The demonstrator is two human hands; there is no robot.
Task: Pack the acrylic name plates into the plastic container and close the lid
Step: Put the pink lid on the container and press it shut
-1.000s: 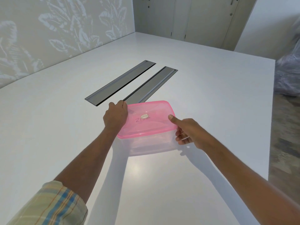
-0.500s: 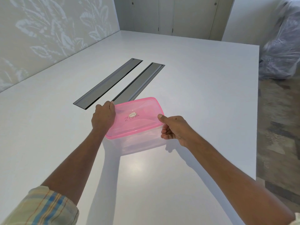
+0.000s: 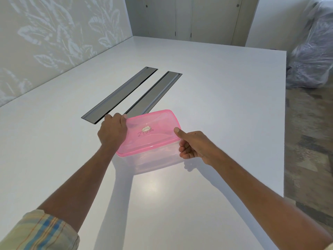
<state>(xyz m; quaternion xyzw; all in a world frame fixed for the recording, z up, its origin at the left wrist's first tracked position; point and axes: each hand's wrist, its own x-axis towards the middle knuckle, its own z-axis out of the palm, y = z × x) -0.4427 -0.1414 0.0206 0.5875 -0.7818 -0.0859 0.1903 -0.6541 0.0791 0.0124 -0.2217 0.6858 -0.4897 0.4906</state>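
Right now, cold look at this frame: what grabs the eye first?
The pink lid on the clear plastic container, mid-table, is the only strong colour. The left hand grips the lid's left edge and the right hand holds its right corner, thumb on top. Just beyond them, two long grey strips lie side by side on the white table.

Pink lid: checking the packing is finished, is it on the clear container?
On: the pink lid covers the clear plastic container.
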